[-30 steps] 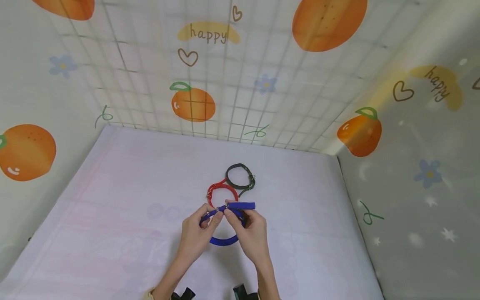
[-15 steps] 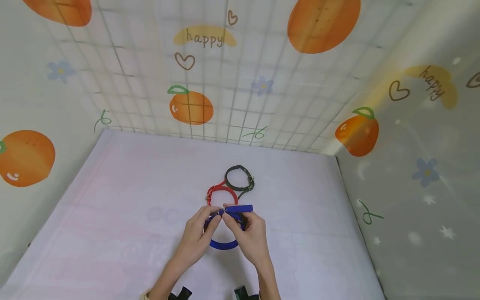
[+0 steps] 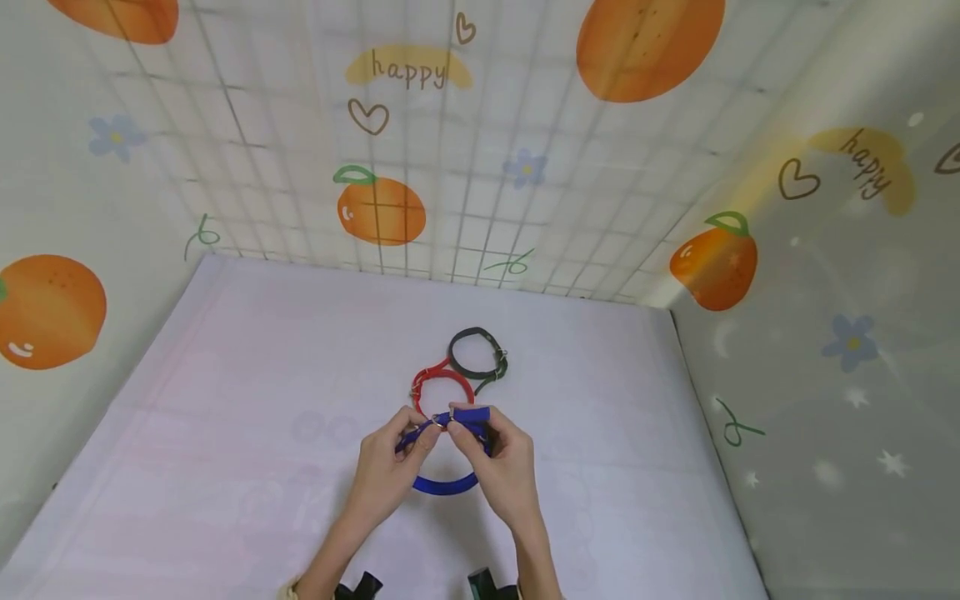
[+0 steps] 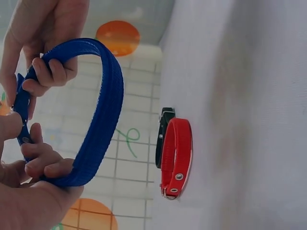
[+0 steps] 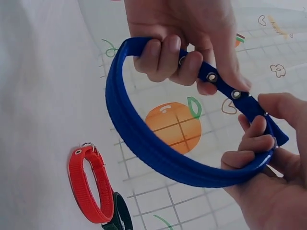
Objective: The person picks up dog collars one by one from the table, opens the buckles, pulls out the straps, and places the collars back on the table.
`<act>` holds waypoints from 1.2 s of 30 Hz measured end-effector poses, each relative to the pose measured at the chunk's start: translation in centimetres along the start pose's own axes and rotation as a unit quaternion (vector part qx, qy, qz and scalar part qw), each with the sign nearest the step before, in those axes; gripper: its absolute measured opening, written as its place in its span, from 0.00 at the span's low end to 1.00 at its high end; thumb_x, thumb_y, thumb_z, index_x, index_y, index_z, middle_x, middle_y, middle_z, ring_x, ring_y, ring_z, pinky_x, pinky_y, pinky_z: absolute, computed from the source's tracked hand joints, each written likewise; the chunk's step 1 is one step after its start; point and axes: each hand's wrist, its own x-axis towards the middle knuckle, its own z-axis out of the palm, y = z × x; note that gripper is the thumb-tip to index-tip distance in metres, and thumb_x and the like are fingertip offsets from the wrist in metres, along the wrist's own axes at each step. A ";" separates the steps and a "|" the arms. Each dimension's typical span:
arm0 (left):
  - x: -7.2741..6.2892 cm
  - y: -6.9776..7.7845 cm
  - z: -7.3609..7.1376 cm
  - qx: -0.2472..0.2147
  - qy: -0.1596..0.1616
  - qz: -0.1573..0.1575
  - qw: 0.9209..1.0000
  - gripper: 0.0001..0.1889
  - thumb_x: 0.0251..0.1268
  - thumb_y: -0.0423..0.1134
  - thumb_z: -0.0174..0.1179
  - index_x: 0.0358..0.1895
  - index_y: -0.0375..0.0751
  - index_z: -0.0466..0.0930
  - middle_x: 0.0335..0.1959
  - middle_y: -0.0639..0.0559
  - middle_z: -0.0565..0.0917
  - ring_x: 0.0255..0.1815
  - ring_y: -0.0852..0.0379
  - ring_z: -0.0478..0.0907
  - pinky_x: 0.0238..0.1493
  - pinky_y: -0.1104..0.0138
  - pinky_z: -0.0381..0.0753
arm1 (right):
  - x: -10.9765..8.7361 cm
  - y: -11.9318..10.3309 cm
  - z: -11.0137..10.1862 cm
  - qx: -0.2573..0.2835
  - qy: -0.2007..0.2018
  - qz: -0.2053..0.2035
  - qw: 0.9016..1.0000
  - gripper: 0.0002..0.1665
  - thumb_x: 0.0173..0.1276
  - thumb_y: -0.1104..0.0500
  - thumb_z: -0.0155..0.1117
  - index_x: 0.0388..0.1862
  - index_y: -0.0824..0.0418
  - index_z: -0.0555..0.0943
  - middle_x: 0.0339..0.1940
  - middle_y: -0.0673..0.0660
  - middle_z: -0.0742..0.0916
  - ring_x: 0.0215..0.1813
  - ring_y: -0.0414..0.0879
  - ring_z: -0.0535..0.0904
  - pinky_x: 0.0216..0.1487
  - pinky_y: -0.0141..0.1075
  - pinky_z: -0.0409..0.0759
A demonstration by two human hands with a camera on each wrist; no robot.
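My left hand (image 3: 386,462) and right hand (image 3: 506,467) hold a blue pet collar (image 3: 445,486) above the table, bent into a loop. In the left wrist view the left thumb and fingers (image 4: 38,163) grip one side of the collar's strap. The right hand's fingers curl round the other side at the top. The right wrist view shows metal eyelets (image 5: 211,76) along the strap and its free end (image 5: 278,136) beside the right fingers. Fingers partly hide the buckle. Just beyond the hands lies a red collar (image 3: 444,373), fastened in a ring.
A black or dark green collar (image 3: 477,333), also in a ring, touches the red collar on its far side. Both lie on the white table (image 3: 247,375). Walls printed with oranges (image 3: 382,211) stand at the back and sides.
The strap's free end sticks out less to the right and has shifted left. My hands stay close together with small finger movements. The red and dark collars have not moved.
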 end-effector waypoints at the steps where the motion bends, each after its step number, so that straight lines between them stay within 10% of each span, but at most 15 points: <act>1: 0.0 0.0 0.0 0.002 -0.001 -0.005 1.000 0.07 0.78 0.50 0.67 0.40 0.57 0.80 0.23 0.63 0.71 0.24 0.67 0.67 0.28 0.75 0.64 | 0.0 0.0 0.0 0.000 0.000 0.000 1.000 0.12 0.75 0.59 0.74 0.55 0.56 0.89 0.52 0.56 0.94 0.39 0.39 0.83 0.40 0.28 0.81; 6: 0.0 -0.2 -0.1 0.009 -0.029 -0.008 1.000 0.07 0.81 0.53 0.62 0.45 0.56 0.81 0.25 0.62 0.71 0.27 0.66 0.69 0.30 0.74 0.67 | 0.0 0.1 0.1 -0.019 -0.009 -0.006 1.000 0.12 0.75 0.58 0.74 0.55 0.55 0.89 0.49 0.55 0.94 0.35 0.40 0.80 0.37 0.28 0.79; 15: 0.0 0.1 -0.4 0.008 -0.062 0.090 0.994 0.11 0.87 0.42 0.54 0.60 0.48 0.81 0.42 0.56 0.85 0.40 0.64 0.79 0.41 0.70 0.82 | -0.1 0.4 0.1 -0.031 -0.031 -0.016 0.999 0.12 0.76 0.58 0.73 0.56 0.54 0.89 0.44 0.55 0.93 0.35 0.38 0.79 0.36 0.29 0.79; 36: -0.1 -0.3 -0.4 0.017 -0.017 -0.087 0.996 0.23 0.75 0.59 0.66 0.29 0.47 0.71 0.19 0.60 0.64 0.22 0.64 0.61 0.23 0.73 0.54 | -0.4 -0.2 0.0 -0.013 0.007 0.011 1.000 0.15 0.75 0.61 0.73 0.58 0.53 0.89 0.47 0.56 0.92 0.42 0.43 0.84 0.45 0.29 0.87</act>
